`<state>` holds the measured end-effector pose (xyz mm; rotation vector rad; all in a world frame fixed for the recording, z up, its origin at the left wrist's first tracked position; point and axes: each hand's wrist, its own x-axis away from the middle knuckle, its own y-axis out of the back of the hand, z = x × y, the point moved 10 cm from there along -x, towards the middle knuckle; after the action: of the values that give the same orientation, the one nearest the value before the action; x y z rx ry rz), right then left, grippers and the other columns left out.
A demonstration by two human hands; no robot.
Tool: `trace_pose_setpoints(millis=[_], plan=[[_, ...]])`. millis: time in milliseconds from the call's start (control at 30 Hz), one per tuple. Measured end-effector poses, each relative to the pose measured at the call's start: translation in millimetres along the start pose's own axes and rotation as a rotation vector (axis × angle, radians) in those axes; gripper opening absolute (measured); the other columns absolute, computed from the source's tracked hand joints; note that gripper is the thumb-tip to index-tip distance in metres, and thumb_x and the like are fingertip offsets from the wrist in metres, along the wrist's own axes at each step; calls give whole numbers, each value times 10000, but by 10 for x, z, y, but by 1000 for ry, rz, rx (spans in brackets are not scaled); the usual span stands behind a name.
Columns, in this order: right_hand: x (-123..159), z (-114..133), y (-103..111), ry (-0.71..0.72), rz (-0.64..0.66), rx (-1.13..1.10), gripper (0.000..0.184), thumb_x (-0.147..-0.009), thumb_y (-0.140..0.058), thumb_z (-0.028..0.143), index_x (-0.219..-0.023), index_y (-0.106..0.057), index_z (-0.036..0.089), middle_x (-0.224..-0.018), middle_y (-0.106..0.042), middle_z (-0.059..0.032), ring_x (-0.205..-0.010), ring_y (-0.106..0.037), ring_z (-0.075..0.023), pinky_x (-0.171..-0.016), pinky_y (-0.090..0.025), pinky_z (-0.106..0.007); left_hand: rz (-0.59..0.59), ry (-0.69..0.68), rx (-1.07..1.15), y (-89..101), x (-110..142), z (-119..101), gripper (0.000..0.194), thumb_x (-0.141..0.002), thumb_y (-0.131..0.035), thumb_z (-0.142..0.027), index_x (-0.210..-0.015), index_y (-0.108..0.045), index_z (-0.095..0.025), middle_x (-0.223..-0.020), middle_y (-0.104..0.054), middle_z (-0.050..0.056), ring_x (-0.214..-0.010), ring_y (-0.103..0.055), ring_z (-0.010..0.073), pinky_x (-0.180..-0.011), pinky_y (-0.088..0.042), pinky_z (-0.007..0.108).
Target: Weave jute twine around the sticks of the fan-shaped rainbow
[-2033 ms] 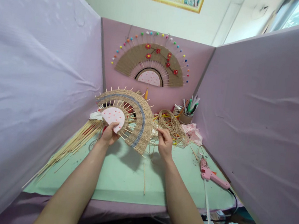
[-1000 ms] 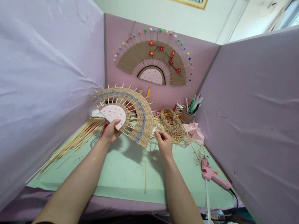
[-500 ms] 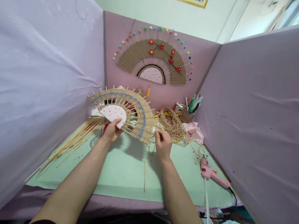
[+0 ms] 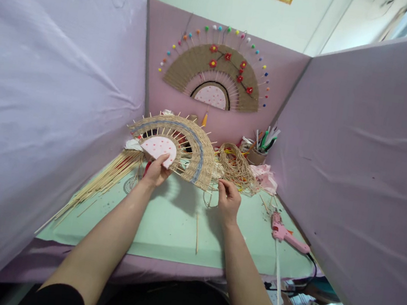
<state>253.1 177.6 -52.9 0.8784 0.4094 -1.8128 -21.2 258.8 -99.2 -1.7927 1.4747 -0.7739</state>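
Observation:
My left hand (image 4: 158, 170) grips a woven fan (image 4: 203, 158) by its pink dotted half-round centre, thumb on the front. The fan has thin wooden ribs, a tan twine weave and a blue-grey band, and is held tilted above the table. Just right of its lower right end, my right hand (image 4: 228, 200) is pinched closed with the fingertips together. A loop of twine (image 4: 209, 205) hangs between the fan's end and that hand. The strand at the fingertips is too fine to make out clearly.
Bamboo sticks (image 4: 98, 189) lie at left, one loose stick (image 4: 197, 233) in front. A twine coil (image 4: 237, 168) and a tool cup (image 4: 257, 156) stand behind. A pink glue gun (image 4: 286, 233) rests at right. A decorated fan (image 4: 189, 64) hangs on the back panel.
My right hand has drawn slightly to the right, away from the fan's end. The view has shifted a little; the left hand still holds the fan.

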Motion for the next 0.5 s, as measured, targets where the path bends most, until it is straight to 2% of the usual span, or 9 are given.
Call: trace_pose_setpoints(millis=[167, 367, 500], plan=[[35, -181, -90, -105, 64, -84, 204, -836, -539, 326, -912, -658, 179, -818, -635, -52, -698, -569, -152, -620, -454, -276, 11, 33, -14, -19, 19, 45, 246, -731, -604, -88, -970, -622, -142, -772, -699, 24, -627, -640, 123, -565, -546, 206], [41, -210, -198, -114, 139, -129, 201, -822, -558, 303, -930, -683, 188, -891, -662, -65, -793, -598, -168, -712, -474, -303, 17, 36, 0, -31, 34, 48, 215, -734, -594, -84, -939, -623, -142, -770, -700, 17, -626, -640, 120, -557, -538, 199], [57, -284, -249, -210, 168, -211, 204, -789, -588, 308, -913, -693, 184, -900, -680, -68, -810, -610, -178, -721, -483, -311, 8, 45, 2, -17, 33, 68, 218, -732, -602, -87, -941, -624, -143, -792, -700, 18, -632, -642, 120, -563, -538, 203]])
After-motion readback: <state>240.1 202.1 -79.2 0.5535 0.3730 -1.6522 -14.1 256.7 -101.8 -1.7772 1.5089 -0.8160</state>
